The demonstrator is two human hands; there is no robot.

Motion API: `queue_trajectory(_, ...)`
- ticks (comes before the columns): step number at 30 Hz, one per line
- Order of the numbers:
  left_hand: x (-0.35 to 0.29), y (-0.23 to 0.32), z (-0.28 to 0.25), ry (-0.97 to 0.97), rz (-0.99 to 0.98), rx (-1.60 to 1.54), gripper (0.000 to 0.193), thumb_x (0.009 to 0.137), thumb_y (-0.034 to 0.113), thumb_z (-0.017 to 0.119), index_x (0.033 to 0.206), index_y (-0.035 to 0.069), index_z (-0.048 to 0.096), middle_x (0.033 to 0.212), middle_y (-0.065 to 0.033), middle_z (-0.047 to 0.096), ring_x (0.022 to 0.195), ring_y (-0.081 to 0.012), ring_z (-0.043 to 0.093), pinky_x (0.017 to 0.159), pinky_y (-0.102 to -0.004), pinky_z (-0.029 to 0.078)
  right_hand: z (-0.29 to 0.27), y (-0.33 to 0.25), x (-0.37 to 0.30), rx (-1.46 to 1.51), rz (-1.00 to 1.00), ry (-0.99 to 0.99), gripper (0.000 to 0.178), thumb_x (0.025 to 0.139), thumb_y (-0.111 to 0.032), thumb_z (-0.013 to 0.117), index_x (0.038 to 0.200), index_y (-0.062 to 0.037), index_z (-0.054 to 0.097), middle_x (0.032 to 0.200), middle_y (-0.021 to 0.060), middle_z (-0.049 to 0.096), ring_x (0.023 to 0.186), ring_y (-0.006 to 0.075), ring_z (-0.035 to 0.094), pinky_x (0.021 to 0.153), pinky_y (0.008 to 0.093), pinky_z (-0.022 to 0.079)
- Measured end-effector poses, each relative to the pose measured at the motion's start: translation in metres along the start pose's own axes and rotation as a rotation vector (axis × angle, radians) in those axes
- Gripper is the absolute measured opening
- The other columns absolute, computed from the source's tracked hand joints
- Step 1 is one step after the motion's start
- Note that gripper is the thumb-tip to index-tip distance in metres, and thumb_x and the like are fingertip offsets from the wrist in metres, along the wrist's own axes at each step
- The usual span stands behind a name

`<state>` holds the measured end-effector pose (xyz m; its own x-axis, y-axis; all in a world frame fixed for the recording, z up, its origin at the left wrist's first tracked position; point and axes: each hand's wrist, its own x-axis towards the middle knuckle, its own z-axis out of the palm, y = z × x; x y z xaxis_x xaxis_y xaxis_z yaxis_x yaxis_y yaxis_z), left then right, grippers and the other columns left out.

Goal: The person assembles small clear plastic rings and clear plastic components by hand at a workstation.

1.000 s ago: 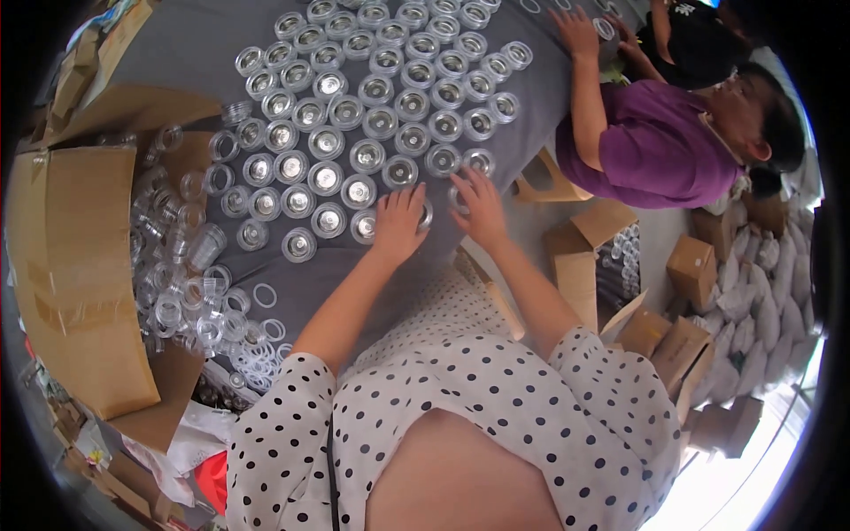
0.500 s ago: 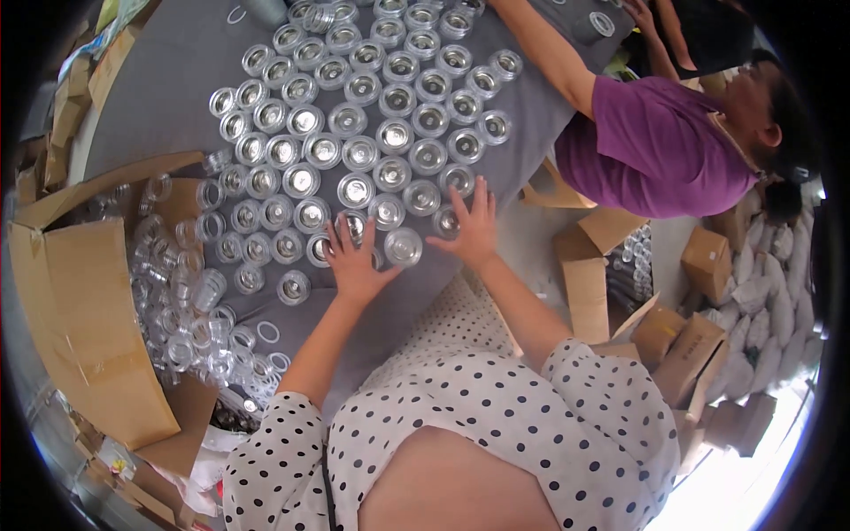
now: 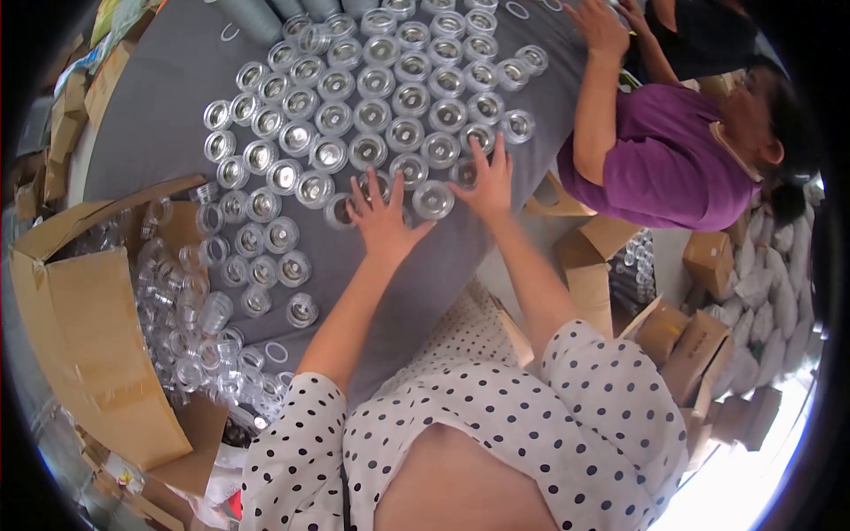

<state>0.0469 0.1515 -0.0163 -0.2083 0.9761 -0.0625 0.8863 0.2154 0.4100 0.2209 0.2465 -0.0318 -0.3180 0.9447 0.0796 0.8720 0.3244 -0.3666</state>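
Observation:
Clear round containers with silvery discs in their middles, perhaps small jars [image 3: 373,115], stand close together across a grey-covered table. My left hand [image 3: 386,227] lies spread against the near edge of this group, its fingertips over or beside a container. Fingers apart, my right hand [image 3: 492,188] presses at the near right edge and partly covers another. Between the two hands sits one clear container [image 3: 433,200]. A smaller cluster of containers [image 3: 263,271] stands nearer me on the left, apart from the main group.
An open cardboard box [image 3: 106,345] full of loose clear containers [image 3: 177,310] is at the left. Grey stacked cylinders [image 3: 251,19] lie at the far side. A clear ring [image 3: 276,352] rests by the box. On the right, a co-worker in a purple shirt [image 3: 664,159] sits near more cardboard boxes [image 3: 589,265].
Both my hands and the main group of containers have shifted away from me, partly rightward. A gap has opened beside the left cluster. The co-worker's arm has drawn back and bent upward.

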Motion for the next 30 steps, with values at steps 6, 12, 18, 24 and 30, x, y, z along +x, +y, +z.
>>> queue_trajectory(6,-0.028,-0.031,-0.044,-0.052,0.063,-0.112,0.093,0.054,0.051,0.070,0.131,0.019,0.030,0.138,-0.0164,0.015,0.127,-0.0357,0.012,0.095,-0.0584,0.014,-0.007,0.005,-0.017,0.078,0.005,-0.001,0.096,0.057,-0.045,0.072,0.132,-0.0112,0.024,0.137,0.0217,0.013,0.125,0.0361,0.019,0.100,0.0494,0.018)
queue_trajectory(12,-0.098,-0.163,-0.066,0.385,-0.302,0.051,0.086,0.061,0.050,0.067,0.131,0.018,0.030,0.136,-0.0209,0.015,0.127,-0.0364,0.014,0.097,-0.0553,0.014,-0.016,-0.015,-0.087,0.223,-0.024,0.053,0.083,0.067,-0.036,0.067,0.132,-0.0071,0.024,0.137,0.0202,0.016,0.123,0.0376,0.021,0.100,0.0499,0.018)
queue_trajectory(18,-0.095,-0.183,-0.048,0.206,-0.679,0.026,0.083,0.067,0.056,0.058,0.133,0.017,0.026,0.133,-0.0247,0.022,0.122,-0.0390,0.023,0.092,-0.0594,0.019,-0.006,-0.077,-0.142,0.263,-0.259,-0.150,0.078,0.067,-0.034,0.065,0.130,-0.0062,0.029,0.135,0.0199,0.020,0.124,0.0364,0.021,0.099,0.0511,0.017)
queue_trajectory(24,-0.084,-0.138,-0.031,0.220,-0.517,-0.135,0.080,0.068,0.049,0.059,0.131,0.011,0.027,0.132,-0.0203,0.028,0.119,-0.0352,0.029,0.092,-0.0534,0.024,0.010,-0.141,-0.158,0.272,-0.441,-0.343,0.075,0.067,-0.037,0.066,0.129,-0.0118,0.032,0.134,0.0195,0.021,0.125,0.0354,0.020,0.099,0.0504,0.017)
queue_trajectory(30,-0.125,-0.158,-0.076,0.226,-0.194,-0.210,0.092,0.057,0.048,0.069,0.131,0.010,0.028,0.135,-0.0190,0.023,0.123,-0.0345,0.024,0.097,-0.0506,0.018,0.021,-0.174,-0.161,0.245,-0.456,-0.334,0.078,0.064,-0.040,0.067,0.130,-0.0172,0.032,0.134,0.0187,0.021,0.126,0.0349,0.018,0.100,0.0511,0.016)
